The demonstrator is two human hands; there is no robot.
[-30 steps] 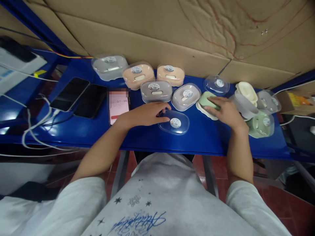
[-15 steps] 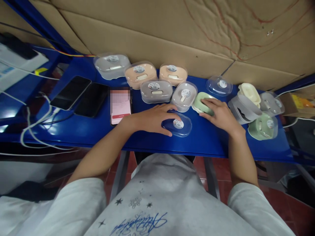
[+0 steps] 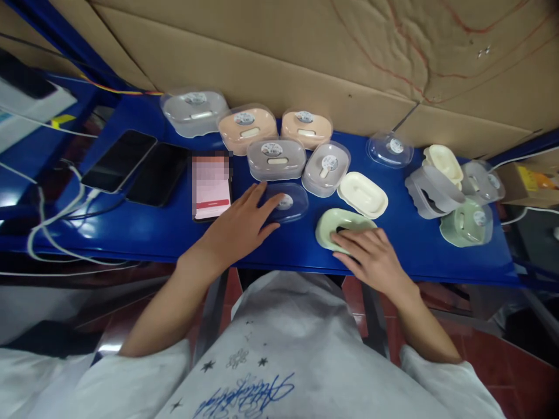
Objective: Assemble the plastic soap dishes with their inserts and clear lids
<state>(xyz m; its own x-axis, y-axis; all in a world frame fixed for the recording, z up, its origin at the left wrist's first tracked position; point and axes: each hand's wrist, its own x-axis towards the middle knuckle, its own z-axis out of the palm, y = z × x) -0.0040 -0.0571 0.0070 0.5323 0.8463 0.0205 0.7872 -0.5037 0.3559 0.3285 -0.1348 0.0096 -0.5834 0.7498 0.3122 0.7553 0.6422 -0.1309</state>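
Note:
At the table's front edge my right hand (image 3: 371,254) grips the near right rim of a light green soap box base (image 3: 334,224), its fingers curled over the side. A dark spot shows inside the base by the fingertips. Just behind lies a cream oval inner tray (image 3: 363,195), free of both hands. My left hand (image 3: 240,224), fingers apart, rests on the left part of a clear oval lid (image 3: 294,201) with a round label. The lid lies flat on the table.
Lidded soap boxes in grey (image 3: 277,160) and peach (image 3: 248,131) stand along the cardboard wall. Another clear lid (image 3: 388,152) lies at the back. At right are a grey base (image 3: 432,195) and a green box (image 3: 467,224). Phones (image 3: 212,186) and white cables (image 3: 41,227) occupy the left.
My left hand and the clear lid have moved left. My right hand has brought the green base toward me, and the cream tray now lies uncovered where the base was.

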